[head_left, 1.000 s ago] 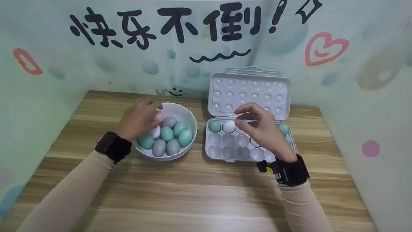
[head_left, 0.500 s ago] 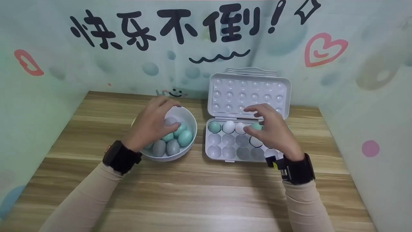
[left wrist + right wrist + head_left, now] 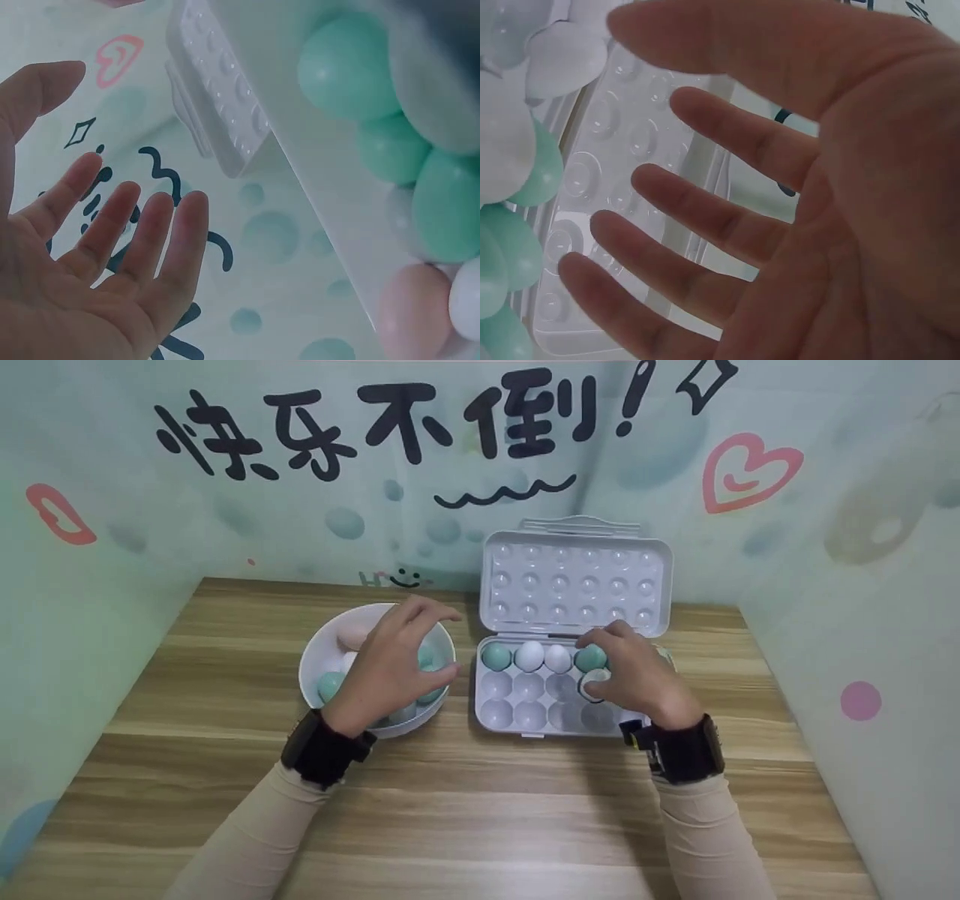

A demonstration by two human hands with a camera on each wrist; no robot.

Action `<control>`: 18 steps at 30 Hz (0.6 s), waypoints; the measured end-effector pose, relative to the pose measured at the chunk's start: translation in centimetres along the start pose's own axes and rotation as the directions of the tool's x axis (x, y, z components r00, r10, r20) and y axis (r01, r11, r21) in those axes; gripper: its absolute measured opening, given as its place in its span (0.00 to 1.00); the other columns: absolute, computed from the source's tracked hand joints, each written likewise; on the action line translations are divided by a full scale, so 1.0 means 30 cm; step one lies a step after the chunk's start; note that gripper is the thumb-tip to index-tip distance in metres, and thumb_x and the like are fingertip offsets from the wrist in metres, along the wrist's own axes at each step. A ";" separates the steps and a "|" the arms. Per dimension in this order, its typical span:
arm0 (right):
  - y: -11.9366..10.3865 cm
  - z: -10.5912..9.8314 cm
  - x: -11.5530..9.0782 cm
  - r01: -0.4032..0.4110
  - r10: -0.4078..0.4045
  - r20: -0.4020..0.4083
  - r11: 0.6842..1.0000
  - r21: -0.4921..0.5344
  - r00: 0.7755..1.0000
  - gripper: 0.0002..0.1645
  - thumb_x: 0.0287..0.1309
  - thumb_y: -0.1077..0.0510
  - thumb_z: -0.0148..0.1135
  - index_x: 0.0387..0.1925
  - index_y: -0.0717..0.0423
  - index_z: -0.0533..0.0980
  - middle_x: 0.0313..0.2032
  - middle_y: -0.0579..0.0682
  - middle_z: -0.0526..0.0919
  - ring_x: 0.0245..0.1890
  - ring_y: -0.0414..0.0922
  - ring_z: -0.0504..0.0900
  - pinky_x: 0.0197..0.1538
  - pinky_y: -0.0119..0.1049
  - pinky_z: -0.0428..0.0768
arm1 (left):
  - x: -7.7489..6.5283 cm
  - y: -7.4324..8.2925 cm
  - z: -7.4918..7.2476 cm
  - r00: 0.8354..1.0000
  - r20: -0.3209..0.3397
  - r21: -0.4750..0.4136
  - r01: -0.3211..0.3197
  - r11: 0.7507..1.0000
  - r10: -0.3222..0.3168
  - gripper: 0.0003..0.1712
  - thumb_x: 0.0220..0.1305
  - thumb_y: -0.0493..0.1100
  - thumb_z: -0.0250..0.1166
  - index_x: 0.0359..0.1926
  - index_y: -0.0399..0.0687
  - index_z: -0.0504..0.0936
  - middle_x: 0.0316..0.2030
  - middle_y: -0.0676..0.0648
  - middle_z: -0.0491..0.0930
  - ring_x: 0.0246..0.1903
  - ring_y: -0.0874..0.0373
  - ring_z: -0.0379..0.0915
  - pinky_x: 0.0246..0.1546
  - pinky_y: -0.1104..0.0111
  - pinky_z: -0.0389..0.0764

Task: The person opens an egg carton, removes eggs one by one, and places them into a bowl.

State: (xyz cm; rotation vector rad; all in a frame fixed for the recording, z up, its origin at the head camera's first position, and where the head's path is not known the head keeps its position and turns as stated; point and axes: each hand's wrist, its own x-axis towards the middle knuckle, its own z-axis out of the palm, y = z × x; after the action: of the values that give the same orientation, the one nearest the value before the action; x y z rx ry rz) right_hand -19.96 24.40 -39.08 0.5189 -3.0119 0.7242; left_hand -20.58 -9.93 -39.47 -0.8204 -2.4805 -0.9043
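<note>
My left hand (image 3: 390,667) hovers over a white bowl (image 3: 303,667), fingers spread with nothing in them. Inside the bowl lie several eggs, among them a pinkish egg (image 3: 351,636) and a green egg (image 3: 328,687); the hand hides others. To the right stands a lidded egg tray (image 3: 480,720). Its back row holds a green egg (image 3: 496,657), two white eggs (image 3: 529,657) and another green egg (image 3: 591,658). My right hand (image 3: 641,679) is above the tray's right part, its thumb over a white egg (image 3: 596,687) in the middle row. The right wrist view shows that hand's palm (image 3: 840,247) bare, fingers apart.
The tray's lid (image 3: 576,585) leans upright near the printed cloth backdrop (image 3: 300,540). Side walls (image 3: 862,607) bound the wooden tabletop (image 3: 465,817) left and right. My right hand and forearm hide the tray's right end.
My left hand has moved right across the bowl from its far left side, uncovering the pinkish egg. My right hand has shifted right and slightly nearer, revealing a green egg in the back row.
</note>
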 end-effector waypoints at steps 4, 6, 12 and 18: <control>0.007 0.007 -0.002 -0.021 0.021 0.032 1.000 -0.019 0.999 0.31 0.49 0.64 0.77 0.58 0.58 0.81 0.55 0.65 0.77 0.51 0.62 0.79 0.56 0.61 0.81 | -0.009 0.016 0.024 1.000 -0.005 -0.008 0.006 1.000 -0.006 0.33 0.55 0.45 0.82 0.62 0.49 0.83 0.57 0.48 0.80 0.62 0.52 0.75 0.64 0.57 0.77; 0.011 0.012 -0.002 -0.017 0.018 0.039 1.000 -0.025 0.999 0.29 0.49 0.65 0.76 0.56 0.59 0.81 0.53 0.66 0.77 0.49 0.61 0.80 0.54 0.60 0.82 | -0.015 0.025 0.038 1.000 -0.002 -0.015 0.012 1.000 -0.012 0.32 0.57 0.47 0.82 0.62 0.50 0.83 0.57 0.49 0.80 0.62 0.52 0.74 0.64 0.57 0.77; 0.023 0.038 0.005 -0.002 0.004 0.051 0.999 -0.042 0.999 0.29 0.45 0.68 0.75 0.54 0.62 0.82 0.50 0.65 0.78 0.47 0.60 0.80 0.54 0.58 0.83 | -0.030 0.047 0.080 0.999 0.022 -0.067 0.033 0.997 -0.032 0.32 0.59 0.49 0.80 0.63 0.51 0.82 0.56 0.49 0.79 0.61 0.53 0.74 0.64 0.58 0.75; 0.030 0.072 0.017 0.024 -0.020 0.060 0.998 -0.065 0.998 0.30 0.38 0.72 0.74 0.50 0.63 0.83 0.47 0.64 0.79 0.45 0.58 0.80 0.51 0.55 0.83 | -0.045 0.054 0.116 0.997 0.043 -0.093 0.062 0.994 -0.058 0.33 0.58 0.50 0.80 0.64 0.51 0.82 0.56 0.50 0.78 0.59 0.54 0.74 0.61 0.59 0.75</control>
State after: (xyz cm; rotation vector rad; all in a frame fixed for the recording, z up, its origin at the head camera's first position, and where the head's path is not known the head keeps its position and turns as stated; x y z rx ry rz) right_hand -20.56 24.03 -41.37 0.5802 -3.0666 0.6165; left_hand -19.02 -7.11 -41.96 -0.8058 -2.5263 -1.0429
